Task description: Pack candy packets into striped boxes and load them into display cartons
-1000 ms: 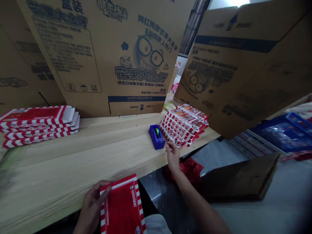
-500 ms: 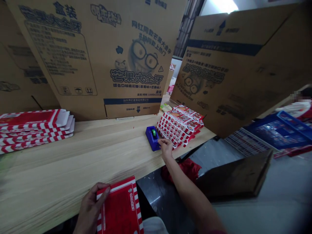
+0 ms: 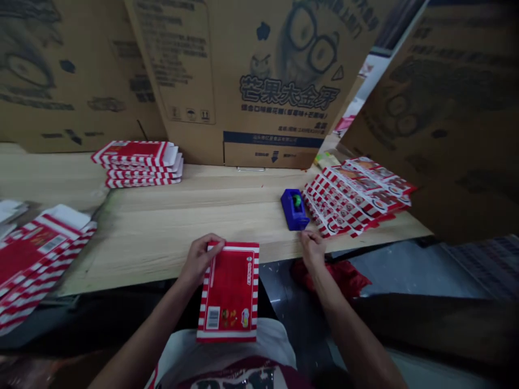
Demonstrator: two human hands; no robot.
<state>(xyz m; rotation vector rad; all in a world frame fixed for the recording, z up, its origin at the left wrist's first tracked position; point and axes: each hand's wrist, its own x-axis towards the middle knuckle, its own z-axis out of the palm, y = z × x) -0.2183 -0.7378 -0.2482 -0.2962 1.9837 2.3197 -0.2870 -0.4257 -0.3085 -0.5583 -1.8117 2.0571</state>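
My left hand [image 3: 201, 258] grips the top left corner of a flat red-and-white striped carton [image 3: 230, 290] that overhangs the near edge of the wooden table [image 3: 170, 227] onto my lap. My right hand [image 3: 312, 249] rests at the table's front edge, just in front of a blue tape dispenser [image 3: 294, 208] with a green roll. Its fingers are curled and pinched together; whether they hold anything is too small to see. A fanned stack of flat striped cartons [image 3: 352, 194] lies right of the dispenser.
Another stack of striped cartons [image 3: 140, 162] sits at the back centre-left, and more [image 3: 36, 254] lie at the left edge. Large printed cardboard boxes [image 3: 259, 75] wall the back and right [image 3: 454, 119]. Red plastic [image 3: 344, 273] lies on the floor below the table.
The view has swung left and down. My left hand has brought the carton up onto the table edge. My right hand has pulled back from the tape dispenser toward the table's front edge.
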